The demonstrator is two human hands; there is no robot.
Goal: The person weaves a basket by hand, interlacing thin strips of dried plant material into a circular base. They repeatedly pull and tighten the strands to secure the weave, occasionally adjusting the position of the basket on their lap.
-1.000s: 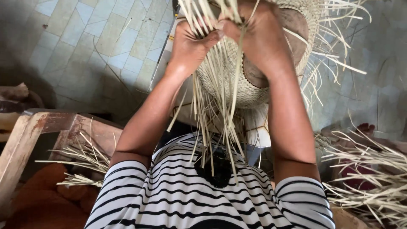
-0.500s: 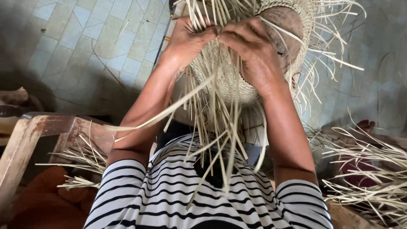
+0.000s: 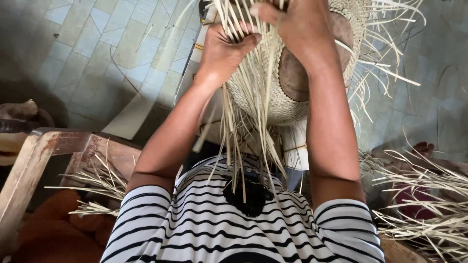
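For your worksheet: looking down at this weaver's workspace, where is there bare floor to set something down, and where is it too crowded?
Bare tiled floor lies at upper left, bordered by the wooden chair frame below and the woven straw piece to its right. It is crowded at centre, where the left hand and right hand grip hanging straw strands, and at lower right, where loose straw piles up.

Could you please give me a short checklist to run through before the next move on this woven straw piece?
1. Left hand grips the loose straw strands: ok.
2. Right hand on the woven piece: ok, though its fingertips are cut off by the top edge of the picture.
3. Strands hang free over the striped shirt, untangled: cannot tell.
4. Spare straw lies close on the right side: ok.
5. More straw rests on the wooden chair at the left: ok.
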